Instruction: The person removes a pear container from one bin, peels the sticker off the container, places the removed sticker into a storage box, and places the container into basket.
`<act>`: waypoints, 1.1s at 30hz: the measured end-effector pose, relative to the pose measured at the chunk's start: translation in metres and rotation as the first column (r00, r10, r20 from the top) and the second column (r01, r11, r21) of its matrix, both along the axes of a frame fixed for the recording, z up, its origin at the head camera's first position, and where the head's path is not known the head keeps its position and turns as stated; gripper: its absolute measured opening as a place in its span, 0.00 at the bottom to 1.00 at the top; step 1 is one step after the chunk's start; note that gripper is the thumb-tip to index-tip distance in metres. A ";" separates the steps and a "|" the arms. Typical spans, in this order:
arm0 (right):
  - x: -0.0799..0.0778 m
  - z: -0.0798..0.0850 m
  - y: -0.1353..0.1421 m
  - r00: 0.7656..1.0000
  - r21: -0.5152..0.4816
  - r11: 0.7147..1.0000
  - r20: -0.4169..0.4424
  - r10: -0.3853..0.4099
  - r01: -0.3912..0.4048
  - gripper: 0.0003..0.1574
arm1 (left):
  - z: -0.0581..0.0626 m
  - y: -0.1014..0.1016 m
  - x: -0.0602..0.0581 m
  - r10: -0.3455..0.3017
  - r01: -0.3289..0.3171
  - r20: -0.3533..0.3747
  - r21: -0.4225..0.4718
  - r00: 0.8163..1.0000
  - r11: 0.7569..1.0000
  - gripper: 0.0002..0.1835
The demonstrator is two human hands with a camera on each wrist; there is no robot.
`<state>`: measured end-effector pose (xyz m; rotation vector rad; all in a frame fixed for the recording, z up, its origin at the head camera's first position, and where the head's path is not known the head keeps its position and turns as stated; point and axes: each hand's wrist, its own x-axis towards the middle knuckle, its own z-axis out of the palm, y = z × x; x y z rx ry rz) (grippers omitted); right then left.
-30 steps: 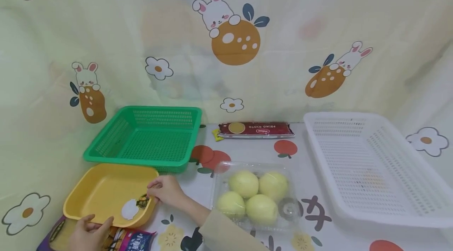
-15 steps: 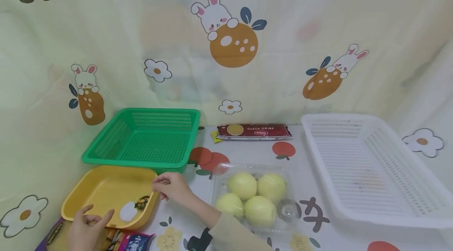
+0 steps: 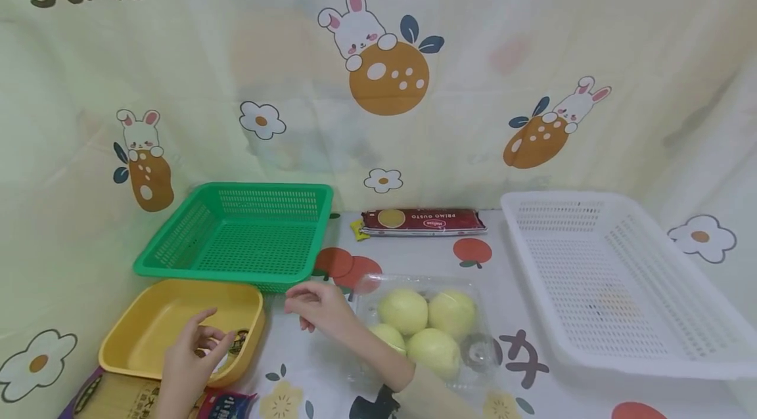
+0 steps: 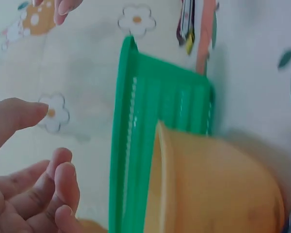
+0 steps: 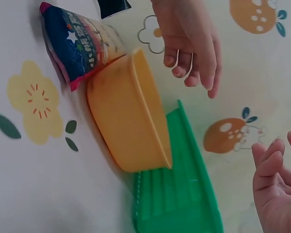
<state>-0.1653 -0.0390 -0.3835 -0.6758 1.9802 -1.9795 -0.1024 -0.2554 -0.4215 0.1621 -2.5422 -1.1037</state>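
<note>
My left hand [image 3: 192, 356] hovers over the near right part of a yellow basin [image 3: 171, 287], its fingers loosely bent around nothing. Partly behind those fingers, a small item with a black and gold label [image 3: 239, 343] and a white patch lies inside the basin. To the right of the basin, my right hand [image 3: 322, 307] is raised over the cloth. Its fingers are loosely curled and hold nothing, as the right wrist view also shows. Below the basin's front edge lies a tan food package [image 3: 118, 399], beside a blue and pink snack bag [image 3: 227, 404] that my left forearm partly overlaps.
A green basket [image 3: 260, 271] stands behind the basin. Right of my right hand sits a clear plastic box [image 3: 481, 294] of pale yellow-green fruit [image 3: 434, 350]. A dark red packet [image 3: 422, 222] lies at the back, and a white basket [image 3: 532, 274] stands far right.
My right hand has let go of the basin's right rim and moved right. My left hand has left the front rim, rising and moving right over the basin.
</note>
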 end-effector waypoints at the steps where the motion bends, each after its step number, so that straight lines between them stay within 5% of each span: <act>1: 0.001 0.002 0.005 1.000 -0.001 1.000 0.003 -0.005 0.005 0.11 | 0.000 0.004 -0.002 -0.018 0.018 -0.030 0.003 0.999 1.000 0.26; 11: 0.007 0.005 0.058 0.998 0.042 0.998 0.000 -0.055 0.055 0.13 | -0.002 0.038 -0.020 -0.171 0.198 -0.178 0.146 0.969 0.969 0.24; 21: 0.002 -0.031 0.118 0.982 0.067 0.982 0.058 -0.179 0.175 0.18 | -0.011 0.061 -0.027 -0.248 0.268 -0.108 0.259 0.963 0.928 0.20; 28: 0.010 -0.033 0.138 0.963 0.053 0.962 -0.033 -0.268 0.269 0.17 | -0.017 0.083 -0.033 -0.328 0.337 -0.082 0.287 0.941 0.896 0.19; 33: 0.018 -0.033 0.160 0.937 0.067 0.935 -0.040 -0.346 0.348 0.17 | -0.030 0.097 -0.035 -0.370 0.379 -0.082 0.223 0.926 0.898 0.15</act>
